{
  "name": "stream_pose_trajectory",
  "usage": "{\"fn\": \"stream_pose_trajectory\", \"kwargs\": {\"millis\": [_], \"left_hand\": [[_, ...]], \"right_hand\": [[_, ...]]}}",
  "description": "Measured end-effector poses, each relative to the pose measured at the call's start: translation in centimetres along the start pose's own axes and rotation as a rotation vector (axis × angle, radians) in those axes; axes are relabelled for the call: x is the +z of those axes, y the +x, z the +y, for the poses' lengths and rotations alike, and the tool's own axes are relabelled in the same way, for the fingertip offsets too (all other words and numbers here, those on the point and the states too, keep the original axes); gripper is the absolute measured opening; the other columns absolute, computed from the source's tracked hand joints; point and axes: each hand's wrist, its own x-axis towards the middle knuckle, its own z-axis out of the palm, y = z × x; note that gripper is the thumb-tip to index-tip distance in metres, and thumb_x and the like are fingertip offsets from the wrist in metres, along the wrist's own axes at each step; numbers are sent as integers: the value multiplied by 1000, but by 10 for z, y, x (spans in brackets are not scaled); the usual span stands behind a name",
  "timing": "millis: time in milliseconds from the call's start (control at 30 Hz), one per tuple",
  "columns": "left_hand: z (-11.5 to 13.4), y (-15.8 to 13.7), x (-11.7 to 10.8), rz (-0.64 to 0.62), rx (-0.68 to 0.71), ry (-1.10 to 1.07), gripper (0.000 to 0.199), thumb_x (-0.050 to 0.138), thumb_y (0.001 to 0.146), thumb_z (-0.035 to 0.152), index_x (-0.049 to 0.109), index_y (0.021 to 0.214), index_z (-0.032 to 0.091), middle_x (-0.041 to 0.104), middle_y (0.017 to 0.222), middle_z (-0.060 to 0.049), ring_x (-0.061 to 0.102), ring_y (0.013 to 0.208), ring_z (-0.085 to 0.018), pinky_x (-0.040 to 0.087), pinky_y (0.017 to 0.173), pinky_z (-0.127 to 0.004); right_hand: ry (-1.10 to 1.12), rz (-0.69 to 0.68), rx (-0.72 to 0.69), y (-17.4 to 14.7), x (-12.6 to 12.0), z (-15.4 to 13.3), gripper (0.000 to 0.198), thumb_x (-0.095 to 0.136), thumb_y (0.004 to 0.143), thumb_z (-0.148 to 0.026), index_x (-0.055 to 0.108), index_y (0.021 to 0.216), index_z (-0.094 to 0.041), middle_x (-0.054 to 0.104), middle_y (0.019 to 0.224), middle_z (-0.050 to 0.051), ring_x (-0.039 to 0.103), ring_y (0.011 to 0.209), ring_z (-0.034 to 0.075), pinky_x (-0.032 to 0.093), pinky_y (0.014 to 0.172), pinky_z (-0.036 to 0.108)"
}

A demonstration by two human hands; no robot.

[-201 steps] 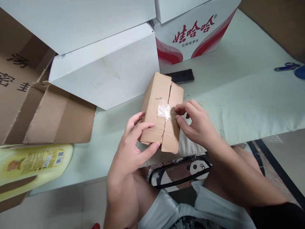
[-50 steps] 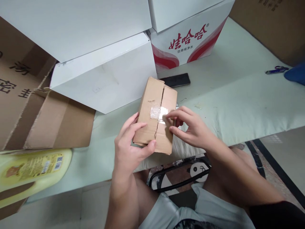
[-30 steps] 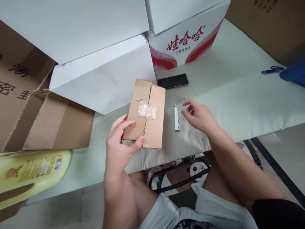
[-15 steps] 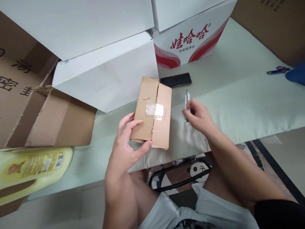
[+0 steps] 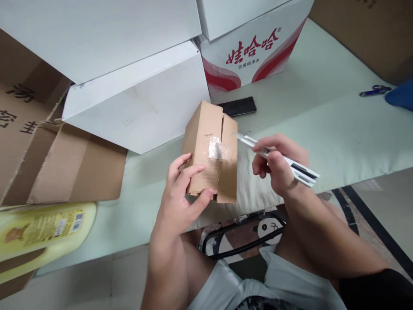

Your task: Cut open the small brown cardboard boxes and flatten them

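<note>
A small brown cardboard box (image 5: 206,176) stands tilted over the table, its lengthwise flap seam facing me. A patch of clear tape (image 5: 215,148) lies across the middle of that seam. My left hand (image 5: 185,193) grips the box at its lower left, thumb on the near edge and fingers over the side and top. In my right hand (image 5: 280,159) is a white utility knife (image 5: 305,172), with the fingers closed round its body. The blade end points left, close to the box's upper right edge; whether it touches cannot be told.
Behind the box lies a black phone (image 5: 240,106). White cartons (image 5: 138,103) and a red-and-white water carton (image 5: 254,56) stand at the back. Left are an open brown carton (image 5: 77,163) and a yellow jug (image 5: 48,228). Blue scissors (image 5: 376,91) lie far right on the pale green tablecloth (image 5: 338,142).
My right hand has turned the knife from upright to slanting, its blade end now near the box. The left hand has shifted right and tilted the box, showing its left side.
</note>
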Motion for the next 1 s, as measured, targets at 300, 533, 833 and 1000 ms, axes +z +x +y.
{"fn": "stream_pose_trajectory", "kwargs": {"millis": [300,533,833,1000], "left_hand": [[2,-1,0,4,-22,-3,34,66,96,44,61,126,30,49,147,-10,51,141,-32,51,114,-54],[3,-1,-1,-5,-30,-17,34,67,95,43,61,127,31,50,147,-10,53,140,-32,53,112,-54],[5,1,2,-17,-28,-11,28,66,97,39,62,124,33,50,146,-8,56,137,-28,56,109,-47],[8,2,10,44,-24,28,25,67,95,38,64,120,32,54,140,-8,59,132,-29,57,105,-48]], "right_hand": [[-312,-29,75,2,8,-9,6,59,85,-28,62,89,-24,68,67,-2,59,54,14,45,53,29],[-483,-37,6,5,14,-14,5,58,80,-25,59,85,-25,65,63,-3,52,49,13,40,50,27],[-588,-89,-178,1,17,-25,6,52,83,-20,54,78,-23,62,62,-3,54,52,11,39,50,23],[-627,-52,-184,-6,24,-31,7,52,85,-21,55,79,-23,62,61,-3,49,48,10,38,48,22]]}}
